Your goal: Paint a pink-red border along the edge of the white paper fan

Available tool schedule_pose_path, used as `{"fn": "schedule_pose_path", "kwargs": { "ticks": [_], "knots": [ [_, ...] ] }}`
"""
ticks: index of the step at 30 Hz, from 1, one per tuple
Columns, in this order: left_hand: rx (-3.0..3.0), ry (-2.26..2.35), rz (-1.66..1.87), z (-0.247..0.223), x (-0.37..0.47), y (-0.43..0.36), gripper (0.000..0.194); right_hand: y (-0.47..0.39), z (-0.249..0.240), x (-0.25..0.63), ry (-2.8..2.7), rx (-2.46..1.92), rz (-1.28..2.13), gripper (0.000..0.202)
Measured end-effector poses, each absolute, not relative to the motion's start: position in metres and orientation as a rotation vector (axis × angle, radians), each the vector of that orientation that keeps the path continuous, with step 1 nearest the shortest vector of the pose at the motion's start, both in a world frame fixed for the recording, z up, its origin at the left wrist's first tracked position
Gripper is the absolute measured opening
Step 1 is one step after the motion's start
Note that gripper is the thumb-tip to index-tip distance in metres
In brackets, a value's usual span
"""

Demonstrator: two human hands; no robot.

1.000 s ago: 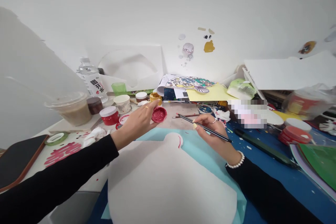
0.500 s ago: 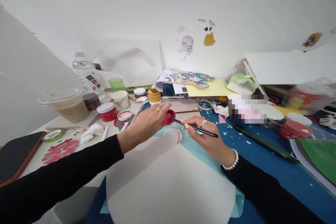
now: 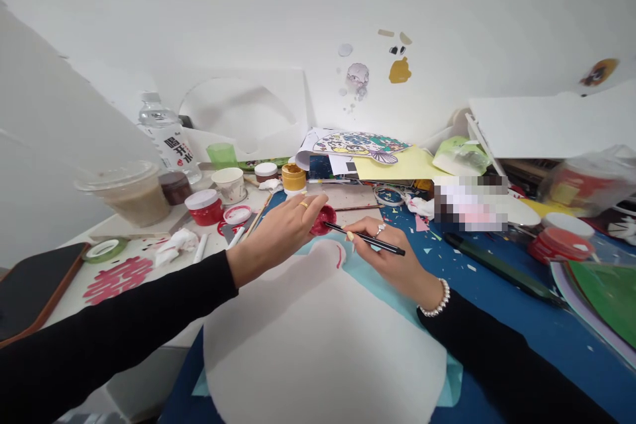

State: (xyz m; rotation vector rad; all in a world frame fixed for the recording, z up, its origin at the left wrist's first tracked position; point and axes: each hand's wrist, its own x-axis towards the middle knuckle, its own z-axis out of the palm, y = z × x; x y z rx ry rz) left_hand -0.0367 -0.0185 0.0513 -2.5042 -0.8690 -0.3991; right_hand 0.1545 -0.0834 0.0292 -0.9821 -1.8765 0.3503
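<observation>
My left hand (image 3: 285,225) is closed around a small jar of red paint (image 3: 326,217), tilted so its mouth faces me. Between the fingers of my right hand (image 3: 390,253) is a slim black paintbrush (image 3: 375,242), its tip at the mouth of the jar. Under both hands lies a large white rounded cutout (image 3: 322,344) with a narrow lobe at its far end. A short curved red stroke (image 3: 340,256) marks the right edge of that lobe. Light blue paper (image 3: 370,281) shows beneath the cutout.
Paint jars, including a yellow one (image 3: 294,177) and a red one (image 3: 205,207), stand at the back left. A water bottle (image 3: 169,139) and a lidded drink cup (image 3: 132,195) are behind. At right lies a green-handled cutter (image 3: 501,269) among paper scraps on the blue mat (image 3: 477,318).
The brush has shifted slightly left, with its tip still at the jar's mouth. The whole view has moved a little; my left hand keeps hold of the tilted jar.
</observation>
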Motion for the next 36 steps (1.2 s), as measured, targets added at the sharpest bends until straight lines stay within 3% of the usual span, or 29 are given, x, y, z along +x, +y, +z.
{"fn": "schedule_pose_path", "kwargs": {
  "ticks": [18,23,32,36],
  "knots": [
    [-2.499,-0.885,-0.313,0.059,-0.029,-0.023,0.025,-0.083,0.028,0.154,-1.906,-0.964,0.334,0.016],
    [-2.502,-0.858,-0.351,0.059,-0.031,-0.022,0.029,-0.084,0.031,0.155,-1.862,-0.982,0.327,0.015],
    [-2.484,-0.956,-0.337,0.054,-0.039,-0.017,0.032,-0.073,0.028,0.162,-1.351,-0.96,0.879,0.017],
    [-2.46,-0.965,-0.326,0.052,-0.041,-0.017,0.036,-0.07,0.026,0.162,-1.329,-0.954,0.927,0.016]
  ]
}}
